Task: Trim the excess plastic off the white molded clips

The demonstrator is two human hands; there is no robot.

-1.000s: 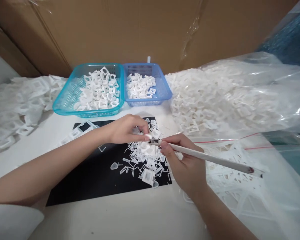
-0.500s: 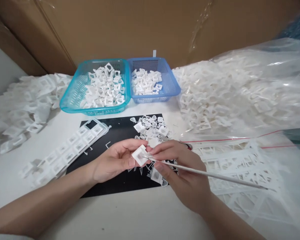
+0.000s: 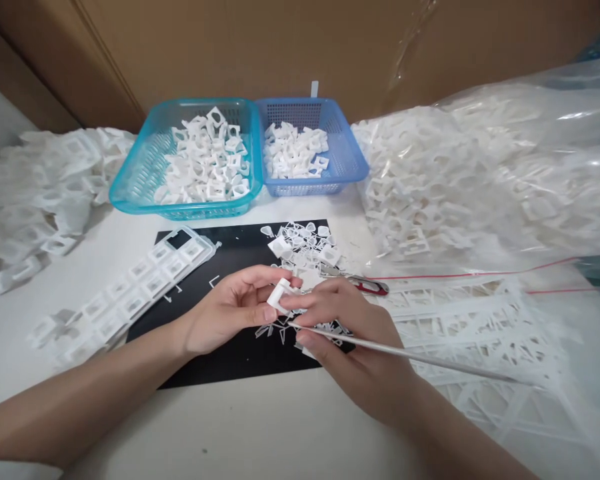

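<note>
Between the thumb and fingers of my left hand (image 3: 237,300) is a small white plastic part (image 3: 279,295), square with an opening, now tilted. My right hand (image 3: 355,330) grips a long, thin, pale rod-like tool (image 3: 405,351) with a slim metal tip, and its fingertips touch the right side of the part. The tool's near tip points just below the part. Under both hands lies a black mat (image 3: 200,363), with white offcuts (image 3: 305,240) and a few parts piled on its right half. Some of the pile is hidden by my hands.
Behind the mat stand a teal basket (image 3: 130,180) and a blue basket (image 3: 345,160), both holding white parts. A long compartment tray (image 3: 145,287) lies left. Right are red-handled cutters (image 3: 375,286), a clear bag of parts (image 3: 455,180) and flat white frames (image 3: 460,333).
The white part has turned in my left fingers, from its open face showing to a side view. The tool's tip has left the part's opening and dropped below it.
</note>
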